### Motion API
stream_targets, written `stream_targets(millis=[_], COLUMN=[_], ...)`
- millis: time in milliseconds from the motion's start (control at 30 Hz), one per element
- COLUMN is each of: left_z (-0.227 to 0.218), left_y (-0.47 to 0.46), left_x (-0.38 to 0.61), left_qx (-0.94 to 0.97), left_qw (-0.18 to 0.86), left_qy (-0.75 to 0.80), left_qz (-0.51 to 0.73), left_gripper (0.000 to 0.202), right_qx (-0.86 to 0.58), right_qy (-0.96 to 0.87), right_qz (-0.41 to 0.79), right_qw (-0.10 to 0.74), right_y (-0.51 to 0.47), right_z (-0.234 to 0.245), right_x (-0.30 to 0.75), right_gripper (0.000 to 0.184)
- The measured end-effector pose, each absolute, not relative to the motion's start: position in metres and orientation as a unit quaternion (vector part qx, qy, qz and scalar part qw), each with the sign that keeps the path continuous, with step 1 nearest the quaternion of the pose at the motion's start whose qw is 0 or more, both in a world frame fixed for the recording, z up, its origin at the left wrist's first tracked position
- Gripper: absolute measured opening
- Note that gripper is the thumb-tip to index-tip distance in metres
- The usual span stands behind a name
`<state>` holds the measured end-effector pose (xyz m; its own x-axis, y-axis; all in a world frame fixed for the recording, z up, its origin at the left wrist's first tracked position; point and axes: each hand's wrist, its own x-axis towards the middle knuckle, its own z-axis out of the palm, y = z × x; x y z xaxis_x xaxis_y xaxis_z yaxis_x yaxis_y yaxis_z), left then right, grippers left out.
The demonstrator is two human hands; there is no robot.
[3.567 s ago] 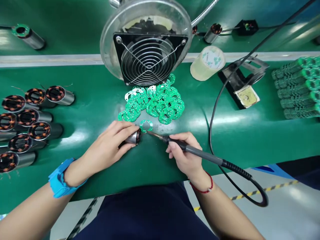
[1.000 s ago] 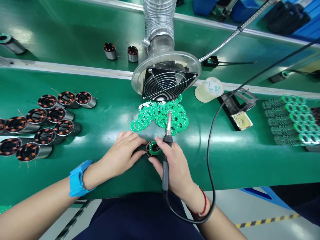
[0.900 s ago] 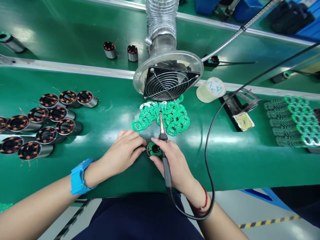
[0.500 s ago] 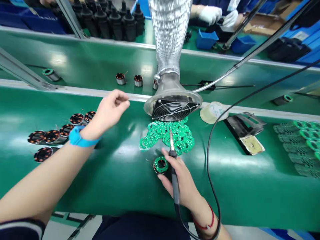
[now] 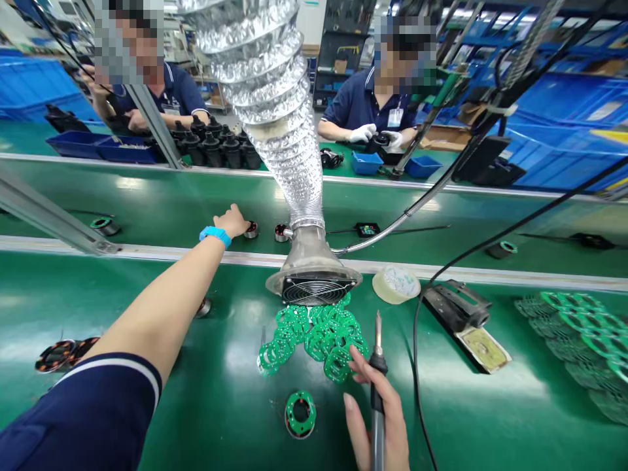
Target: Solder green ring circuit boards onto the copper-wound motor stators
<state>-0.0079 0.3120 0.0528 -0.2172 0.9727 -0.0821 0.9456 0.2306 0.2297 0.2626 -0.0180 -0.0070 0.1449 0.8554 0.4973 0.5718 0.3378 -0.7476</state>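
Green bench [image 5: 220, 405] fills most of my view; past the pale rail [image 5: 147, 252] runs a second green surface [image 5: 196, 196]. Above it hangs a crinkled foil duct [image 5: 289, 131], ending in a hood [image 5: 314, 258] with a wire-guarded fan [image 5: 318, 290]. Two co-workers sit across: one [image 5: 181, 95] at left, the other [image 5: 350, 104] wearing white gloves. Near side: stack of green boards [image 5: 583, 327] at far right; loose pile of ring boards [image 5: 338, 333] under the fan; iron stand [image 5: 456, 307] with its yellowish sponge [image 5: 485, 350] to the right. Right hand [image 5: 395, 425]: soldering iron [image 5: 377, 399] held along the fingers, tip up and away from the worker, touching nothing; thumb and forefinger spread apart. Tape roll [image 5: 396, 285] just beside the hood, near the rail. Left hand [image 5: 233, 221], arm extended over the rail, is at a small wound core [image 5: 252, 230] on the far surface; fingers bent, cannot tell whether they grip it. A second small core [image 5: 281, 233] lies beside the hood neck. Board-topped core [image 5: 300, 415] stands on the near bench, between pile and worker, left of the right hand, touched by neither hand.
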Motion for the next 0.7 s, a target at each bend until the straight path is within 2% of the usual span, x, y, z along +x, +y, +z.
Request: stream_targets(millis=[167, 367, 433, 567, 700], left_z=[0.057, 0.048, 0.047, 0.050, 0.052], left_y=[0.308, 0.291, 0.295, 0.307, 0.315], left_x=[0.009, 0.043, 0.049, 0.053, 0.054], left_qx=[0.695, 0.790, 0.809, 0.827, 0.846], left_qw=[0.141, 0.147, 0.153, 0.156, 0.146], left_qy=[0.704, 0.594, 0.568, 0.538, 0.507], left_qz=[0.022, 0.018, 0.003, -0.052, -0.074], left_gripper=[0.042, 0.078, 0.074, 0.050, 0.051], right_qx=[-0.608, -0.618, -0.630, -0.649, -0.647], right_qy=[-0.559, -0.525, -0.515, -0.503, -0.514], right_qz=[0.195, 0.221, 0.223, 0.225, 0.209], right_qw=[0.529, 0.541, 0.537, 0.525, 0.522], right_y=[-0.024, -0.025, -0.025, -0.026, -0.024], right_z=[-0.001, 0.000, -0.002, -0.007, -0.011], right_x=[0.251, 0.248, 0.248, 0.251, 0.253], right_gripper=[0.027, 0.027, 0.028, 0.030, 0.034])
